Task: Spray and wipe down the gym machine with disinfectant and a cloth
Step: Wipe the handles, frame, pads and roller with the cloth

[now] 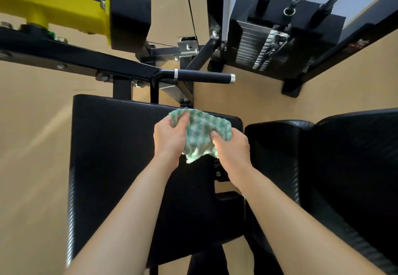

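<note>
- A person's left hand (170,136) and right hand (231,147) hold a green-and-white cloth (200,132) above the black seat pad (112,145) of a gym machine, near the pad's far right corner.
- The cloth looks light, soft and limp; it bunches and sags between the hands, so it likely gathers best when taken by a fold or an edge.
- The left hand pinches the upper left edge, thumb over the fabric; the right hand's curled fingers grip the lower right side.
- Both forearms reach forward from the bottom of the view, converging over the pad.
- A black grip handle (202,77) and the weight stack (258,48) stand beyond; no spray bottle shows.
</note>
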`<action>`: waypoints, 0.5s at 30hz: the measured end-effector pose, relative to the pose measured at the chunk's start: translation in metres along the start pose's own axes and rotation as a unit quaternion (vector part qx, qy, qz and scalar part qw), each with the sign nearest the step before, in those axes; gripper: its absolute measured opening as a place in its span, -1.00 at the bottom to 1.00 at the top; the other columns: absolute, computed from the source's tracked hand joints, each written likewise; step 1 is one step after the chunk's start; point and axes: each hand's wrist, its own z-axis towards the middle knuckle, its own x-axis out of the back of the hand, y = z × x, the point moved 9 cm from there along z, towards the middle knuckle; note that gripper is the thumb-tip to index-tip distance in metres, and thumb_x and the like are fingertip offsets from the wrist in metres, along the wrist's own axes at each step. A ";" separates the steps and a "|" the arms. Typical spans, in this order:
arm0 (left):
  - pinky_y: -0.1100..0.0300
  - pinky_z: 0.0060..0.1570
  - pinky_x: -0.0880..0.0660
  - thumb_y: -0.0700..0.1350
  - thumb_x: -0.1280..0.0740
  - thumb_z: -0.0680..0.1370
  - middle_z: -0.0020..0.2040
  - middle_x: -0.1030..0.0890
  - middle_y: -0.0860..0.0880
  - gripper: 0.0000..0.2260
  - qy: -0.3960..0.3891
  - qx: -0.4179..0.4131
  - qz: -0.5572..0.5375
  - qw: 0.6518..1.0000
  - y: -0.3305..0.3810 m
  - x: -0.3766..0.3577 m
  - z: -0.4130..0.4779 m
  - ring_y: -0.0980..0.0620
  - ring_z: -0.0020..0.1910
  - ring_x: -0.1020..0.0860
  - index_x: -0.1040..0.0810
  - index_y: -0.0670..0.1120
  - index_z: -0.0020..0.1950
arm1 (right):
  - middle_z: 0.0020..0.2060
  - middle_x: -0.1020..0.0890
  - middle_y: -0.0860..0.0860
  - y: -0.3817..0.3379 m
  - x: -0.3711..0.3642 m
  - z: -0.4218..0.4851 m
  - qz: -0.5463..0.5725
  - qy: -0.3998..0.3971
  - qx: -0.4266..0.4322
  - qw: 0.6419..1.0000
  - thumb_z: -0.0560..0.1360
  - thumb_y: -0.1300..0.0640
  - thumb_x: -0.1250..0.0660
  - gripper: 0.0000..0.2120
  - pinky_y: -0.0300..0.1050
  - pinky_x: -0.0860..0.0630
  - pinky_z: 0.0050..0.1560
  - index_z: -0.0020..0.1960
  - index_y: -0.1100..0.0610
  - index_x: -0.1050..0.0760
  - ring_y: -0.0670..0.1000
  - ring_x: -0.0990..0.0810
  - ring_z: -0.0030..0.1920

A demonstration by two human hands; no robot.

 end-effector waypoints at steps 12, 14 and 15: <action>0.04 -0.14 -0.38 -0.05 -0.43 0.60 -0.02 -0.60 -0.02 -0.87 0.175 -0.241 0.476 0.828 0.043 0.025 0.026 -0.08 -0.04 -0.53 -0.60 -0.01 0.12 | 0.23 -0.50 0.10 -0.042 -0.025 0.005 -0.278 0.240 0.253 0.895 0.38 0.09 -0.61 -0.39 0.07 -0.51 0.16 0.36 0.11 -0.48 0.14 -0.48 0.20; 0.05 -0.06 -0.37 -0.21 -0.47 0.49 0.04 -0.55 -0.07 -0.71 0.207 -0.288 0.511 0.783 0.042 0.025 0.020 -0.11 0.00 -0.49 -0.58 -0.02 0.19 | 0.36 -0.51 0.13 -0.031 -0.054 0.004 -0.270 0.150 0.313 0.898 0.40 0.16 -0.60 -0.38 0.11 -0.52 0.28 0.40 0.16 -0.49 0.16 -0.48 0.34; 0.04 -0.05 -0.39 -0.27 -0.46 0.46 0.05 -0.54 -0.08 -0.66 0.208 -0.330 0.508 0.768 0.043 0.022 0.016 -0.11 0.01 -0.47 -0.59 -0.03 0.20 | 0.45 -0.46 0.13 -0.020 -0.070 0.007 -0.260 0.090 0.320 0.907 0.43 0.18 -0.57 -0.38 0.14 -0.49 0.38 0.45 0.17 -0.46 0.15 -0.42 0.45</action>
